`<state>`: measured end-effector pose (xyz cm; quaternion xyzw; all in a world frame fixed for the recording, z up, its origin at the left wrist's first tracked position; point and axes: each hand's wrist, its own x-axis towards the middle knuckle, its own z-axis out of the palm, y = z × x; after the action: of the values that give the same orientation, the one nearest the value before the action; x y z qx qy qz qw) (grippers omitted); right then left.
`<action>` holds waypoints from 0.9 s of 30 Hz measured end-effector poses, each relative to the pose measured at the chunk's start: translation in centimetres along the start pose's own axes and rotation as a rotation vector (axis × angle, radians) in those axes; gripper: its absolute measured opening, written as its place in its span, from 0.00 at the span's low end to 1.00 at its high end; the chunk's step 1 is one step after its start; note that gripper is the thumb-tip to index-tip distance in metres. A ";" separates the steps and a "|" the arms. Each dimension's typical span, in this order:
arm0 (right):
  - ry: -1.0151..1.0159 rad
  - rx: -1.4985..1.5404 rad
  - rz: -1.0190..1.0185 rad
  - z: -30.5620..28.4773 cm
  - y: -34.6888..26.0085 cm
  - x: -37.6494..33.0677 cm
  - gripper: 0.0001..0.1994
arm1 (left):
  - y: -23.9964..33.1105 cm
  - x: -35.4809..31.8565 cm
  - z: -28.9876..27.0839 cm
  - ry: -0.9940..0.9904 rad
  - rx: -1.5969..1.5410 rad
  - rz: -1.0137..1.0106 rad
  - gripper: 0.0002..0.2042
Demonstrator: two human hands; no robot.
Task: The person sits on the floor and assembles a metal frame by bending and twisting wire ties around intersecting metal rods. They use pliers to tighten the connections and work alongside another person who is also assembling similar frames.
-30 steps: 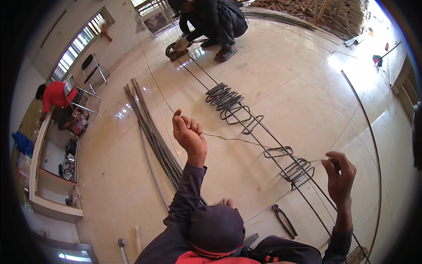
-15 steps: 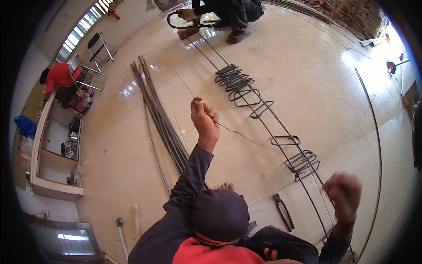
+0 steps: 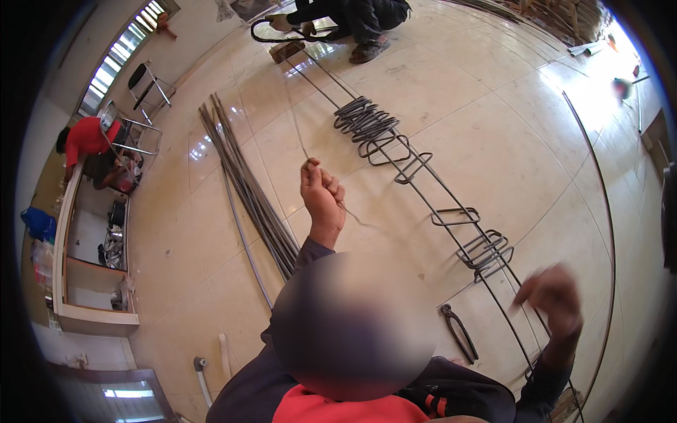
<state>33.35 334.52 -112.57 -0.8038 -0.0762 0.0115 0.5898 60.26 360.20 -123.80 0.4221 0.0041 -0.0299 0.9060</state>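
Observation:
My left hand (image 3: 323,204) is raised over the floor, its fingers closed around a thin wire (image 3: 300,135). One length of the wire runs up and away from the fingertips, and another trails out below the palm. At the right, my right hand (image 3: 553,299) is smeared by motion, beside the near end of two long steel rods (image 3: 416,189). Its fingers are too blurred to show whether they hold anything. Bent rectangular steel stirrups (image 3: 365,120) are bunched around the rods at the far end, with several more spaced out nearer (image 3: 485,250).
Pincers (image 3: 458,333) lie on the tiled floor near the rods. A bundle of steel bars (image 3: 247,183) lies to the left, and a long single bar (image 3: 608,225) curves along the right. One person crouches (image 3: 363,32) at the rods' far end; another in red (image 3: 95,141) is by a chair.
The whole view has shifted slightly. My left hand keeps the wire near the same place. My right hand has moved a little and stays blurred.

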 end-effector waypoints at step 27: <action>-0.484 0.245 -0.006 6.6 2.3 -1.0 0.06 | -1.5 -0.1 3.1 -0.195 0.094 0.011 0.05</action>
<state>31.89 339.93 -116.84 -0.7002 -0.2151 0.2106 0.6473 60.04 356.87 -122.96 0.4593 -0.0878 -0.0660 0.8815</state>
